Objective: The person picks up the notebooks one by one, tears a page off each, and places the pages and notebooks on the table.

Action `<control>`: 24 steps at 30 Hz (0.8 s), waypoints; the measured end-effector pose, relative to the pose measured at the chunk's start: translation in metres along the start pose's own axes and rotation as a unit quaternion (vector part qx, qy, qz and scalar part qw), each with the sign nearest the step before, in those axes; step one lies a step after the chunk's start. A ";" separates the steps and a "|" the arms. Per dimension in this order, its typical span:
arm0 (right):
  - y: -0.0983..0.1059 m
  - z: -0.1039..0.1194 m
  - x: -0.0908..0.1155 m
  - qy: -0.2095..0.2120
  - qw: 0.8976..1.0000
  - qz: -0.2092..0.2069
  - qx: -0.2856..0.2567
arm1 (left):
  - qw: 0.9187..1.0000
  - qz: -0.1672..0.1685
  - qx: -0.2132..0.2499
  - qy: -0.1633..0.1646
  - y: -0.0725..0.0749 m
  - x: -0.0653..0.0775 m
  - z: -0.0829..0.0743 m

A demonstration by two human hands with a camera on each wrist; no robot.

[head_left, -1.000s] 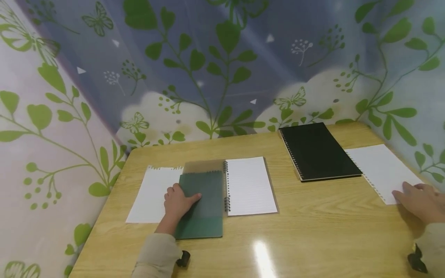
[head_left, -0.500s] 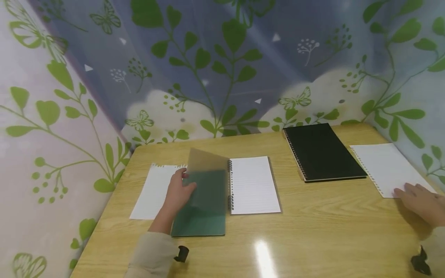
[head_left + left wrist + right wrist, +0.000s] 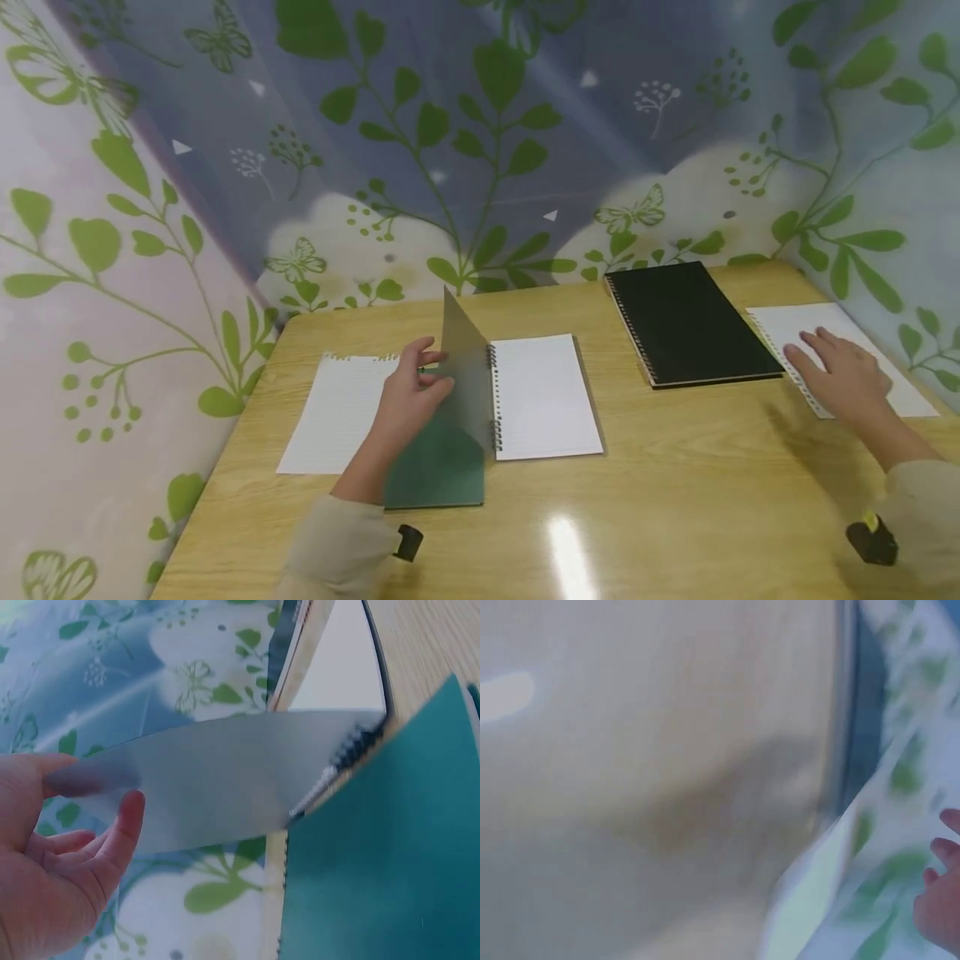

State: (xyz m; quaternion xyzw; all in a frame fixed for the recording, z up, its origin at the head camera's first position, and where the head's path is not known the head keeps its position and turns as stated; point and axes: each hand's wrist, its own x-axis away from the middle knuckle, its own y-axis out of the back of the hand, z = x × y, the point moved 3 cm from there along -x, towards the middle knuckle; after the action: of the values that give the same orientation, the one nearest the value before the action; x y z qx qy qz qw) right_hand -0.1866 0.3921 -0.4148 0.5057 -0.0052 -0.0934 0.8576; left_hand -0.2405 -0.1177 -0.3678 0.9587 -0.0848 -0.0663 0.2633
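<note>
The translucent plastic cover (image 3: 465,400) was smoky grey, the open spiral-bound notebook's page (image 3: 547,400) white with faint ruled lines. The flat rectangular notebook (image 3: 435,479) was plain green, the large spiral-bound notebook (image 3: 690,325) black. Yellow-brown wood grain patterned the bench (image 3: 675,500); green leaves and butterflies covered the blue-and-white backdrop (image 3: 540,183).

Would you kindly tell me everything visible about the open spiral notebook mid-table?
The open spiral notebook lies on the table between the green notebook and the black notebook, a white page facing up. Dark rings sit in two groups, near the top and bottom of its left edge, with punched holes between. Its translucent, greyish cover, plastic by its look, is raised at a slant, its free edge held by the left hand.
</note>
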 end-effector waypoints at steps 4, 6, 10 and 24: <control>-0.007 0.072 -0.007 0.092 0.995 -0.004 -0.043 | 1.000 0.017 0.020 -0.011 -0.014 0.000 -0.012; -0.014 0.107 -0.006 0.129 0.990 0.002 -0.058 | 0.999 0.023 0.026 -0.019 -0.022 -0.001 -0.018; -0.035 0.166 -0.001 0.184 0.974 0.060 -0.121 | 0.998 0.030 0.035 -0.035 -0.040 -0.002 -0.025; -0.093 0.241 0.009 0.148 0.925 0.184 -0.297 | 0.995 0.083 -0.005 -0.051 -0.092 0.000 -0.045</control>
State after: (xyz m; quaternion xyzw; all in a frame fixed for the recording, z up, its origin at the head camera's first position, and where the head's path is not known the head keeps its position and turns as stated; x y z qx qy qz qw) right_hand -0.2167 0.1379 -0.3791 0.2256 0.0565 0.1443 0.9618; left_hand -0.2207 -0.0176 -0.3772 0.9423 -0.1767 -0.0939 0.2682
